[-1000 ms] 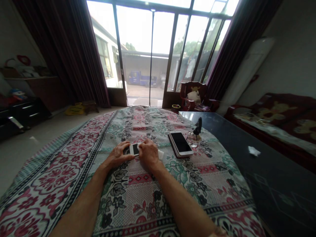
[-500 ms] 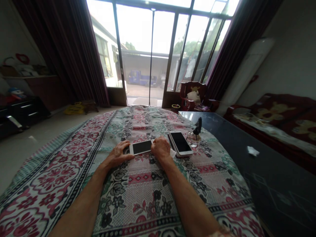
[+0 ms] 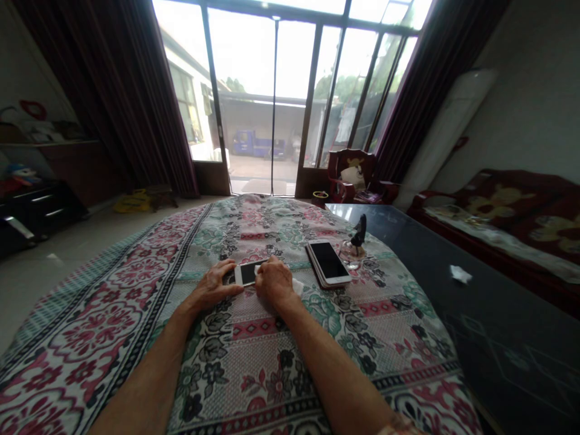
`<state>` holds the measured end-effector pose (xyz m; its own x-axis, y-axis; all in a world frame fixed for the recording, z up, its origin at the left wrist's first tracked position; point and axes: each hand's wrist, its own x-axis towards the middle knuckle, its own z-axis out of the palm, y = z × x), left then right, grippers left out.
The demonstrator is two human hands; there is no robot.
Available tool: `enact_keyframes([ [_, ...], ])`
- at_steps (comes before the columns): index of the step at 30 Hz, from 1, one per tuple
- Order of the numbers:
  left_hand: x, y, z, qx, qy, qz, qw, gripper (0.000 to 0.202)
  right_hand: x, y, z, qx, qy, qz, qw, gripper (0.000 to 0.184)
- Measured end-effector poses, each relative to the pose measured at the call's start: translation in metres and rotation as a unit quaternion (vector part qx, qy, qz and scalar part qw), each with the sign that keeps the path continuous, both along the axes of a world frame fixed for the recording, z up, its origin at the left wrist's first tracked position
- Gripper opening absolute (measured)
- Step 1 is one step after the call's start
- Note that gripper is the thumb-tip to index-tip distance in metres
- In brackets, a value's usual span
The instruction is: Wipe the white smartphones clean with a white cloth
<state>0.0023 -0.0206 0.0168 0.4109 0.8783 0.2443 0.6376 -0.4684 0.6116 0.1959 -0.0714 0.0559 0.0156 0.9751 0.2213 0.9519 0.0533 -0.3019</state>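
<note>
A white smartphone (image 3: 247, 273) lies screen up on the floral patterned bedspread (image 3: 254, 368). My left hand (image 3: 211, 287) grips its left end, with the fingers over the edge. My right hand (image 3: 274, 281) rests on the right half of the phone and hides that part of it. A white cloth (image 3: 296, 287) sticks out from under this hand. To the right lies a stack of two or more smartphones (image 3: 328, 263), with a dark screen on top, not touching either hand.
A small glass ornament with a black figure (image 3: 356, 243) stands beyond the stack. To the right is a dark glass-topped table (image 3: 399, 254) with a crumpled white tissue (image 3: 461, 274). Farther off are a red sofa (image 3: 512, 223), a red chair (image 3: 351, 172) and glass doors (image 3: 267, 103).
My right hand has slid left from the phone's right end back over its screen, taking the cloth with it. The left hand stays on the phone's left end.
</note>
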Motion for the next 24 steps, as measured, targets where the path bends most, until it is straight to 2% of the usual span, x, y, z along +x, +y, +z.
enact_keyframes([
  [3,-0.001,0.000,0.001,-0.001,0.002,-0.003,1.000,0.060,0.023,0.008,0.009,-0.029,0.001,-0.076,0.997,0.024],
  [6,-0.001,0.001,0.000,0.000,0.003,-0.007,1.000,0.060,0.027,0.007,0.012,-0.022,-0.006,-0.088,0.996,0.024],
  [9,-0.001,0.002,-0.002,0.007,0.001,-0.007,1.000,0.060,0.006,-0.002,0.008,-0.002,-0.018,-0.021,1.000,0.024],
  [12,-0.001,0.002,-0.004,0.018,-0.001,0.002,1.000,0.060,-0.022,-0.013,0.001,0.013,-0.029,0.090,0.995,0.020],
  [14,0.000,0.002,-0.004,0.022,-0.002,0.005,1.000,0.060,-0.032,-0.016,-0.001,0.016,-0.025,0.117,0.993,0.020],
  [17,-0.001,0.001,-0.003,0.015,0.006,0.001,1.000,0.062,-0.026,-0.011,-0.001,0.000,-0.007,0.074,0.997,0.021],
  [24,-0.003,0.001,0.001,-0.005,0.025,-0.018,1.000,0.064,0.032,0.009,0.013,-0.054,0.018,-0.090,0.994,0.024],
])
